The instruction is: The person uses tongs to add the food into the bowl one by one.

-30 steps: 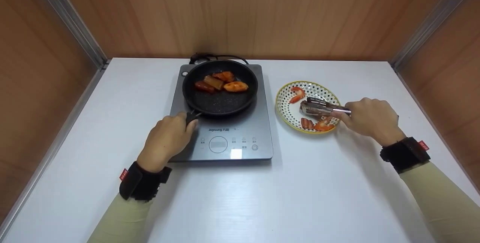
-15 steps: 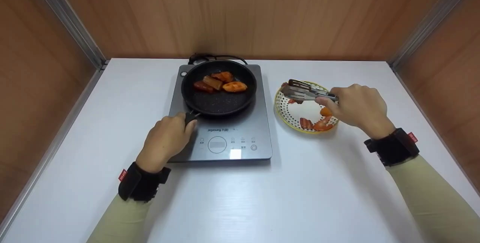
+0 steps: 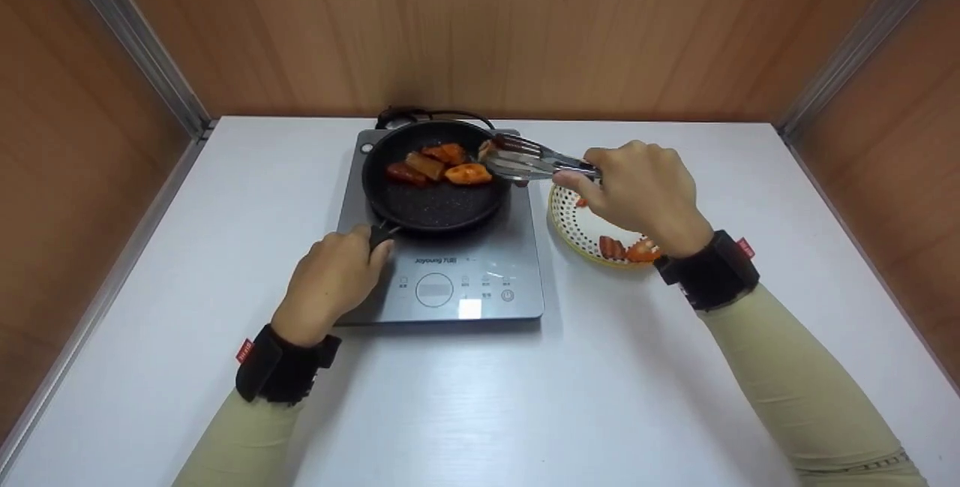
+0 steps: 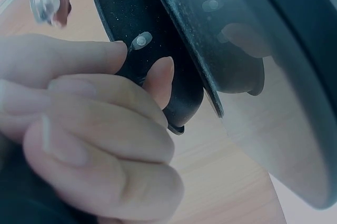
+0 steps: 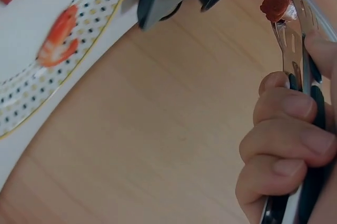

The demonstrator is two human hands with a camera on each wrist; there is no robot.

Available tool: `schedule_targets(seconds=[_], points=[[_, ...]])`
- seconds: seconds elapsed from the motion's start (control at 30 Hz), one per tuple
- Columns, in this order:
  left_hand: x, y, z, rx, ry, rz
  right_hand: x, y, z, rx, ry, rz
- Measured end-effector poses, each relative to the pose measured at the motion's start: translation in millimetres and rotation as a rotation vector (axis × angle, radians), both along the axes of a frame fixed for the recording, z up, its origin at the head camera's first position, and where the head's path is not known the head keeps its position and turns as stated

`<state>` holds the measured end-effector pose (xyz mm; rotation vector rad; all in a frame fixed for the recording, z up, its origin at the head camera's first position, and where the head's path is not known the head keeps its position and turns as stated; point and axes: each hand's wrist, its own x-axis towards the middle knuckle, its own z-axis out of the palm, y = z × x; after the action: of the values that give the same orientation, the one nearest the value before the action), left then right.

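Here, the right hand [image 3: 645,183] had its fingers curled round silver, slotted metal tongs [image 3: 536,164], pinching a dark-red food chunk [image 5: 275,6] at the round black pan's [image 3: 435,213] right rim; the left hand [image 3: 334,281] gripped its black handle [image 3: 380,235]. Seemingly mid-transfer, this called for lowering, then releasing. Four orange-brown pieces [image 3: 425,165] lay in the pan, reddish ones [image 3: 612,248] on the yellow-rimmed, dotted white plate [image 3: 571,227].

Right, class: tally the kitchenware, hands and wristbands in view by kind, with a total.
Round black frying pan: 1
Silver metal tongs: 1 pair
Round white dotted plate with yellow rim: 1
Flat silver-grey induction cooker: 1
Bare hands: 2
Wide black wristbands: 2
Total: 8
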<state>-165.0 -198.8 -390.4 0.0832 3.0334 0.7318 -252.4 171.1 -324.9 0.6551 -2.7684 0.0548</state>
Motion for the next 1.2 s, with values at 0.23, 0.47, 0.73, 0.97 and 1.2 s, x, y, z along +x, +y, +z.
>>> schedule_targets(seconds=[0.23, 0.47, 0.73, 0.97, 1.2], points=[[0.5, 0.4, 0.4, -0.004, -0.008, 0.006, -3.8, -41.3, -0.4, 0.034, 0.002, 0.052], [1.1, 0.9, 1.4, -0.014, 0.000, 0.004, -8.7, -76.5, -11.0, 0.067, -0.068, 0.042], [0.5, 4.4, 2.0, -0.002, 0.005, -0.003, -12.8, -101.9, -24.0, 0.057, -0.115, 0.032], [0.2, 4.1, 3.7, -0.001, 0.003, -0.011, -18.9, -117.2, -33.4, 0.081, -0.092, 0.007], [1.2, 4.1, 2.5, 0.005, -0.007, -0.004, -23.0, -132.7, -40.3, 0.113, -0.063, -0.003]])
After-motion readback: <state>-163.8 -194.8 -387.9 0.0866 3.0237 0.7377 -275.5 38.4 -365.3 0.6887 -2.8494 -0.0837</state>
